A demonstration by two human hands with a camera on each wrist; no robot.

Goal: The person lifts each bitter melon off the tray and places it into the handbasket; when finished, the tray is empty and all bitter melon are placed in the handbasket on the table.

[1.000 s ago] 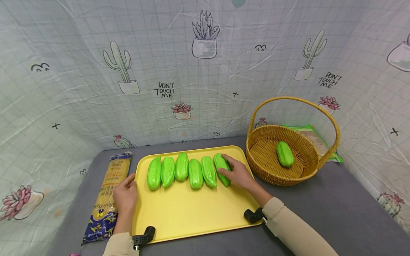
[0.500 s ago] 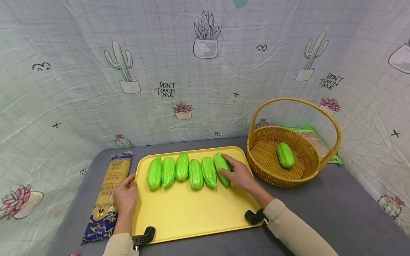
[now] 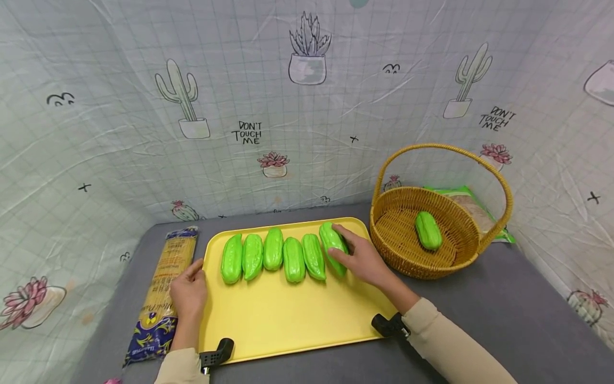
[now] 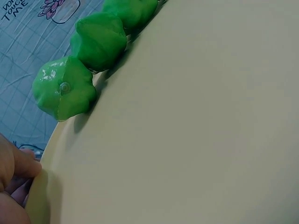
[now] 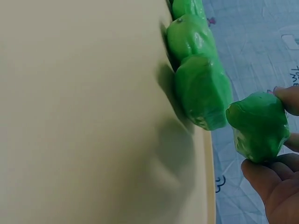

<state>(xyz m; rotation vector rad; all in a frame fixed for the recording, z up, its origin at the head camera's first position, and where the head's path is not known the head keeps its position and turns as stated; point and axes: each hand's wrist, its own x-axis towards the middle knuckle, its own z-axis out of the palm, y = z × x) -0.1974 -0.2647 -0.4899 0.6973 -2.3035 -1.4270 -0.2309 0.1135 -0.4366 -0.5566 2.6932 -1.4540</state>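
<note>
My right hand (image 3: 363, 257) grips the rightmost green ribbed gourd-like vegetable (image 5: 259, 126) between thumb and fingers. In the right wrist view it hangs above the yellow tray (image 3: 278, 330), apart from its neighbour, with a shadow below. Beside it, several similar green vegetables (image 3: 293, 260) lie in a row along the tray's far half, lengthwise away from me. My left hand (image 3: 189, 290) pinches the tray's left rim; in the left wrist view its fingertips (image 4: 30, 165) are at the edge.
Right of the tray stands a wicker basket (image 3: 384, 250) with a tall handle and one green vegetable (image 3: 428, 231) inside. A green-edged packet (image 3: 472, 205) lies behind it. A spaghetti packet (image 3: 160, 298) lies left of the tray. A patterned cloth wall (image 3: 307, 117) rises behind the grey table (image 3: 518, 298).
The right hand has lifted the rightmost green vegetable slightly off the tray, shifting up and a little right. The left hand stays at the tray's rim.
</note>
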